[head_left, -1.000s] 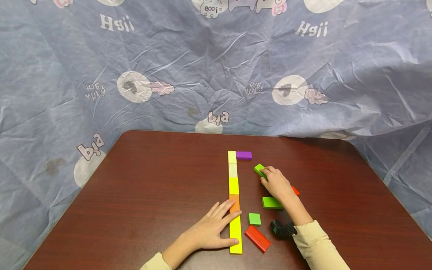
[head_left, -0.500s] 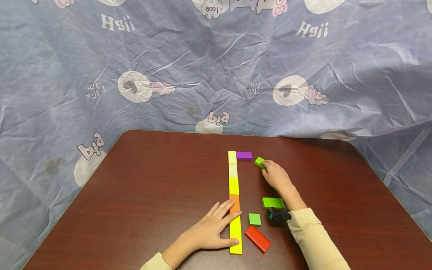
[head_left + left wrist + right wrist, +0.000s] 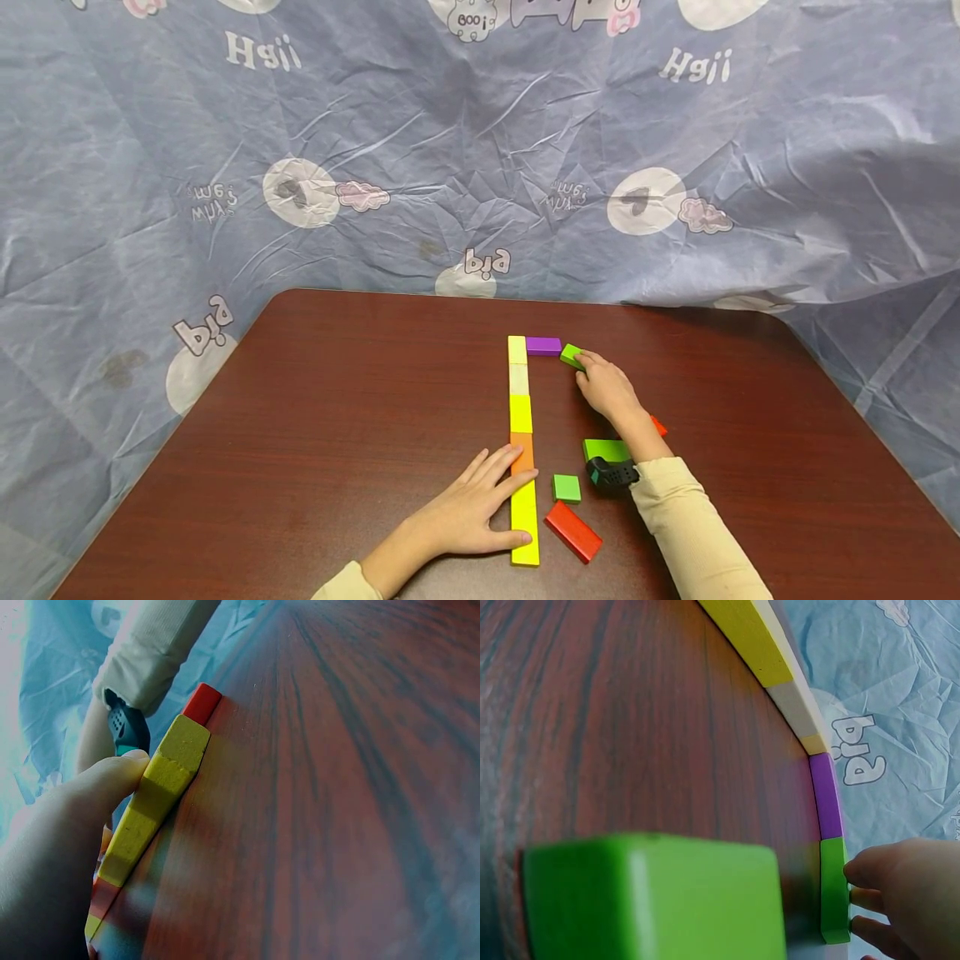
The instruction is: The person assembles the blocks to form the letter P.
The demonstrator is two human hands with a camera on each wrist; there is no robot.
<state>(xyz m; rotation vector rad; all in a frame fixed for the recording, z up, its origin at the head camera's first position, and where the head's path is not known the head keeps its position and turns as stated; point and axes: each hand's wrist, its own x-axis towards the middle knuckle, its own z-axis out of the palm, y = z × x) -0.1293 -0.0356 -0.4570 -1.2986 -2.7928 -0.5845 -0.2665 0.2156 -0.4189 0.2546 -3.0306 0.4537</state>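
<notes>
My left hand [image 3: 472, 512] lies spread over a straight row of coloured blocks, its fingers on the orange block [image 3: 522, 446] and its thumb on the near yellow block [image 3: 527, 553]. The left wrist view shows that thumb on the yellow block [image 3: 142, 817]. My right hand [image 3: 609, 387] pinches a green block [image 3: 834, 892] between thumb and fingers at the far side of the table. The green block touches or nearly touches the end of the purple block [image 3: 826, 796], which runs sideways from the row's far pale yellow block [image 3: 517, 350].
A larger green block [image 3: 603, 450] lies partly under the right wrist, which carries a black strap device [image 3: 611, 472]. A small green square block [image 3: 566, 488] and a red block [image 3: 573, 531] lie right of the row. Another red block [image 3: 658, 426] shows beyond the right forearm.
My right hand has moved the green block away from me and slightly left, up to the purple block. The left hand has stayed in place on the row.
</notes>
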